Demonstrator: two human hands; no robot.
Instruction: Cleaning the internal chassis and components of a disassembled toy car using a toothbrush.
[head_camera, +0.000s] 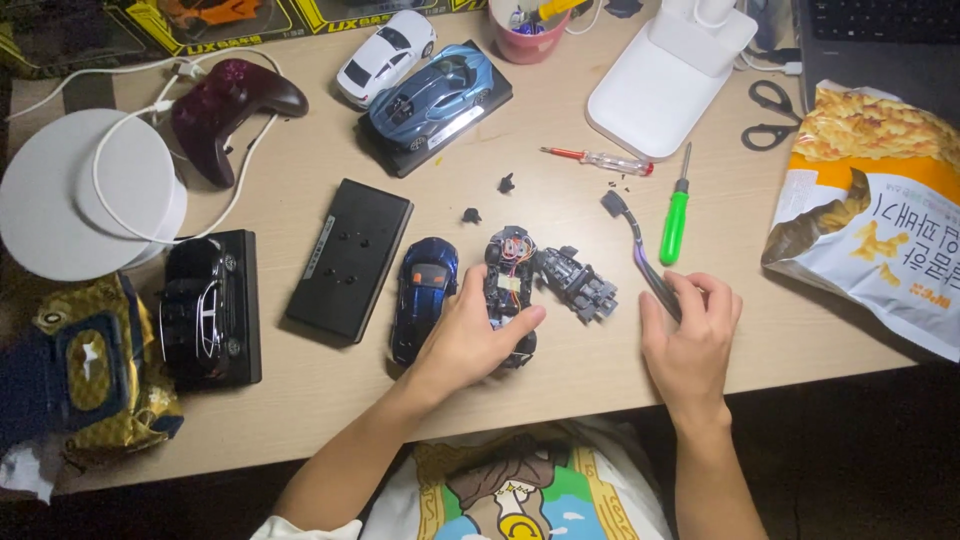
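My left hand grips the opened chassis of a toy car, its wires and small circuit board facing up. A detached dark grey chassis part lies just right of it. The dark blue car body shell rests to the left of my left hand. My right hand holds the handle of a thin dark tool, whose tip points up and away across the table. A green-handled screwdriver lies beside that tool.
A black base plate lies left of the shell. Behind are a blue model car on a stand, a white model car, a red-tipped screwdriver, scissors, a white lamp base, a game controller and a snack bag.
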